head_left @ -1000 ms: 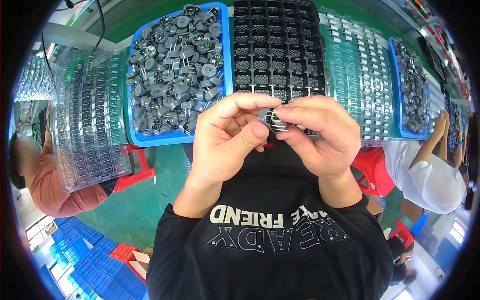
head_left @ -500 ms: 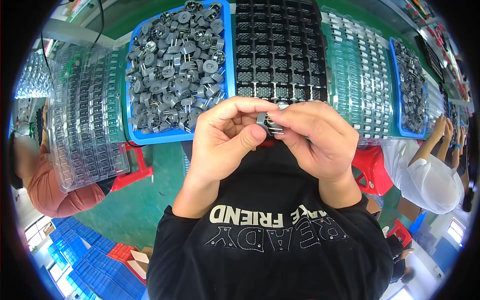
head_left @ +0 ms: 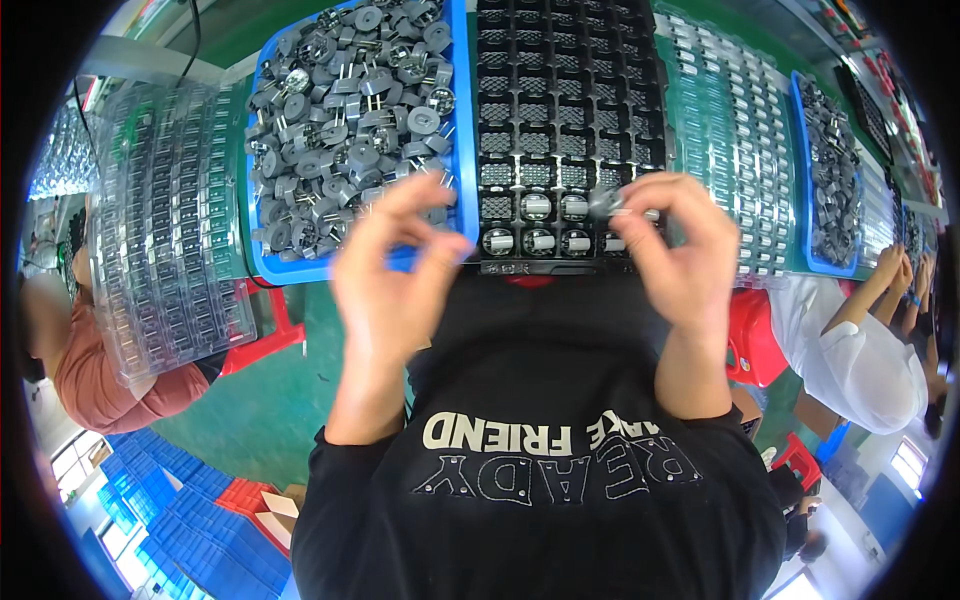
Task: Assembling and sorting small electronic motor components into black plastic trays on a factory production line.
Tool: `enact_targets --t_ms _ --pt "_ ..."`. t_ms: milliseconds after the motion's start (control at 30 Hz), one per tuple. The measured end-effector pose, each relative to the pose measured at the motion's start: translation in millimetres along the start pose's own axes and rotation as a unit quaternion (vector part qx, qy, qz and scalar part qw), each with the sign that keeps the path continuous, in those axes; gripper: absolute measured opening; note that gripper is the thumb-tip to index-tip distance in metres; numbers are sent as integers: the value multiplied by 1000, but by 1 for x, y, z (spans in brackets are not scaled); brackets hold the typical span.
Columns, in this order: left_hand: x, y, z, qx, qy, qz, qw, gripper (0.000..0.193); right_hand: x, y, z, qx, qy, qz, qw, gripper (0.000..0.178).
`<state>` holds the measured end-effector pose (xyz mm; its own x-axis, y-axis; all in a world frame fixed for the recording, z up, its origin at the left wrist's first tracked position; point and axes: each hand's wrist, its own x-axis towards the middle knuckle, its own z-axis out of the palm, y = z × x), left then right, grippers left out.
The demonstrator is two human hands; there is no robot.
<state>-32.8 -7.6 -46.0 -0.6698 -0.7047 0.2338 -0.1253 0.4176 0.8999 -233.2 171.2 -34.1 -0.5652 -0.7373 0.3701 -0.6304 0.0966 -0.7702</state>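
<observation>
My right hand [head_left: 685, 245] is over the near right part of a black compartment tray [head_left: 545, 267]. Between its thumb and fingertips is a small round grey part [head_left: 605, 202], slightly blurred. Near this hand, several round parts with silvery tops [head_left: 537, 207] sit in the front compartments. My left hand [head_left: 390, 275] hovers at the near right corner of a blue bin [head_left: 463, 130], thumb and fingers apart, holding nothing visible; motion blurs its fingertips. Loose grey round parts with metal pins [head_left: 350, 110] fill the bin.
Clear plastic trays [head_left: 735, 130] with rows of small parts lie right of the black tray. Beyond stands another blue bin [head_left: 856, 262]. More clear trays [head_left: 165, 220] are at the left. People work at both sides, near red stools [head_left: 755, 340].
My hands have moved apart. The left has gone left toward the blue bin; the right has carried the round grey part over the black tray, whose filled front compartments now show.
</observation>
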Motion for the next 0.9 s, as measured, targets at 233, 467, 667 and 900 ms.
enact_targets --t_ms 233,467,667,900 --pt "49 -16 -45 368 39 47 928 33 28 -16 31 -121 -57 -83 987 12" --pt "58 -16 -35 435 -6 70 898 37 34 -6 55 -289 -137 -93 943 15" --pt "63 -16 -38 388 7 27 921 36 37 -3 17 -245 -120 -118 955 13" --pt "53 -27 -46 207 100 -9 973 42 -35 47 -114 -303 -9 153 941 33"
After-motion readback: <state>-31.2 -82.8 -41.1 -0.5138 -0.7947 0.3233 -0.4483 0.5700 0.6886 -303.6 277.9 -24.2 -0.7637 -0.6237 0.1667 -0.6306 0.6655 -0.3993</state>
